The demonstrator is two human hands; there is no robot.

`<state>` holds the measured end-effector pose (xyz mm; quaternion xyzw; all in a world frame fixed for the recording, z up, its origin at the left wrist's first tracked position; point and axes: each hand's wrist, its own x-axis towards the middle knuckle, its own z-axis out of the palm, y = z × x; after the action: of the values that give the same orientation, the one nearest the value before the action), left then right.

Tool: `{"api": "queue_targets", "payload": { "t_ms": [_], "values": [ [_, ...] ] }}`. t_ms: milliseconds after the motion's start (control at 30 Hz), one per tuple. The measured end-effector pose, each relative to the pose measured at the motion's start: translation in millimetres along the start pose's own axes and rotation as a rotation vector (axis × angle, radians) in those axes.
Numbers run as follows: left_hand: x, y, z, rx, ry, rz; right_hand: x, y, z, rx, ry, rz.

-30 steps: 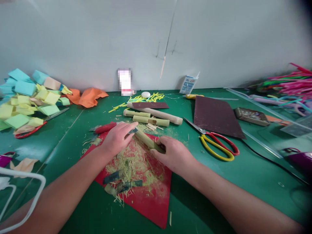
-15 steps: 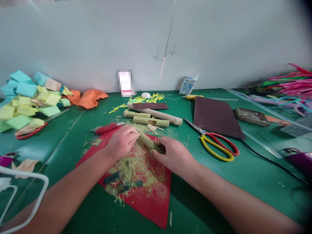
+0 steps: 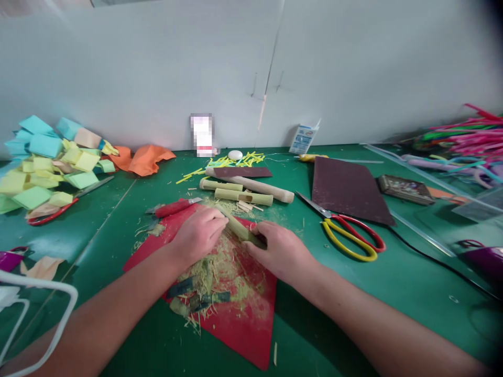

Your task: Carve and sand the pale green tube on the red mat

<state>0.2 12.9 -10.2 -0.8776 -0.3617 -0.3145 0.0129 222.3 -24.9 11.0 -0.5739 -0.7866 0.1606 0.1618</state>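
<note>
A pale green bamboo piece [image 3: 238, 228] slants over a red sheet [image 3: 245, 324] strewn with shavings and dust. My right hand [image 3: 281, 248] is closed around its near end, thumb along the side. Against its far end, my left hand [image 3: 200, 230] is closed, with bent fingers hiding whatever is in them. Just beyond the left hand lies a red-handled knife [image 3: 173, 208]. Behind the bamboo piece are two more cut bamboo tubes [image 3: 251, 197], one with a notch. Dark strips of bamboo skin [image 3: 208, 299] rest on the sheet nearer me.
Red-and-yellow-handled scissors [image 3: 349, 235] lie right of my right hand, beside dark sandpaper [image 3: 346, 188]. A thicker wooden stick [image 3: 271, 188] lies behind the tubes. Folded paper [image 3: 43, 173] is heaped at left. A white cable-like loop [image 3: 70, 303] crosses the lower left.
My left hand has slid slightly toward me along the bamboo piece. The right hand keeps its grip in the same place.
</note>
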Motion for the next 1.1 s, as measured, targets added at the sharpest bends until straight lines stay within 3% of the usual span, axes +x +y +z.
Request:
{"api": "queue_targets", "payload": {
  "t_ms": [133,267,400,533,667,800,933,1100],
  "values": [
    [1,1,-0.6,0.016,0.053,-0.027,0,2,2,0.012,0.002,-0.005],
    [3,2,-1.3,-0.030,-0.019,0.029,0,2,2,0.009,-0.005,0.004],
    [3,4,-1.0,0.006,0.028,-0.022,0,0,2,0.009,-0.002,-0.001],
    [2,6,-0.1,-0.033,-0.043,0.027,-1,0,0,0.008,-0.011,0.001],
    [3,12,1.8,0.033,0.015,-0.032,0,1,1,0.011,-0.010,0.004],
    [4,21,3.1,-0.008,-0.087,0.020,-1,2,2,0.010,-0.005,-0.005],
    [5,22,1.7,0.027,-0.001,-0.050,-1,1,2,0.017,-0.004,0.000],
    [2,25,1.1,-0.035,-0.108,0.038,0,-1,0,0.010,-0.020,0.007]
  ]
}}
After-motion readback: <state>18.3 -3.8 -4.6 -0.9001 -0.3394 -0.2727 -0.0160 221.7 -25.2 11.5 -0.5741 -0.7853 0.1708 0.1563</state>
